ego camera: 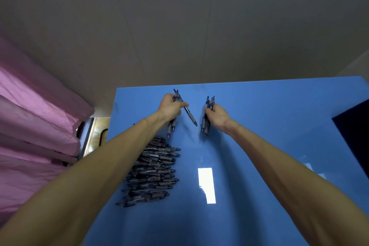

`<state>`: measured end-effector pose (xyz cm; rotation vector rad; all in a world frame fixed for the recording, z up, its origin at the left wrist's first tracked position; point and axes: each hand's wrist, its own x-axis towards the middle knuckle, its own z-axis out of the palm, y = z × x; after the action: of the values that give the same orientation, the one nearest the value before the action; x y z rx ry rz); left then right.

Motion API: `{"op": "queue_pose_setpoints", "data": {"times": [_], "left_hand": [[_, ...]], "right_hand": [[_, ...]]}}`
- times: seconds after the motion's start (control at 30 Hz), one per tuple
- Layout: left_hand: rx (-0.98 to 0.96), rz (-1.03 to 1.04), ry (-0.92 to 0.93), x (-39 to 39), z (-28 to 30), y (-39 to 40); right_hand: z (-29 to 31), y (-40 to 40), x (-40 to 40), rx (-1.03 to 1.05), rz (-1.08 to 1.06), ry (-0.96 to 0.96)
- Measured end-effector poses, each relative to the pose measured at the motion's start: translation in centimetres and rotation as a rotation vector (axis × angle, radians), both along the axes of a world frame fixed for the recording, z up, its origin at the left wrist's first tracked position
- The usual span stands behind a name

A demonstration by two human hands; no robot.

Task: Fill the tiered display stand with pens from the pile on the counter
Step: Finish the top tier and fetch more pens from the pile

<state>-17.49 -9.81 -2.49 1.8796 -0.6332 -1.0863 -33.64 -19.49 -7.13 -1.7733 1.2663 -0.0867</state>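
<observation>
Two handfuls of pens are up over the blue bench [259, 126]. The left hand [171, 107] grips a bunch of pens [173, 124], one pen [188, 113] splaying out slantwise toward the right. The right hand [216, 115] has its fingers curled round a second bunch [208, 106], blurred at its lower tips; we cannot count either. The pile of pens [154, 171] lies on the bench, partly hidden under the left forearm. A dark shape [353, 136] is cut off at the right edge; we cannot identify it. Pink cloth [34, 116] hangs at left.

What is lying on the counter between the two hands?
Head view: nothing lies there, only bare blue counter. One pen held by the left hand slants into the gap toward the right hand, above the surface.
</observation>
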Motion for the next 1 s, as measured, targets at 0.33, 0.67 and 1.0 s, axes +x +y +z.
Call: {"op": "queue_pose_setpoints", "data": {"times": [0.33,0.67,1.0], "left_hand": [[0.045,-0.087,-0.019,-4.3,6.0,4.3],[-0.237,-0.214,-0.054,-16.2,11.4,10.3],[-0.313,-0.327,-0.149,-31.1,14.9,11.8]], "right_hand": [[6.4,4.5,-5.3,0.058,-0.304,-0.335],[13.8,13.8,-21.1,-0.119,-0.445,-0.398],[21.0,20.0,-41.0,-0.378,-0.765,-0.321]]}}
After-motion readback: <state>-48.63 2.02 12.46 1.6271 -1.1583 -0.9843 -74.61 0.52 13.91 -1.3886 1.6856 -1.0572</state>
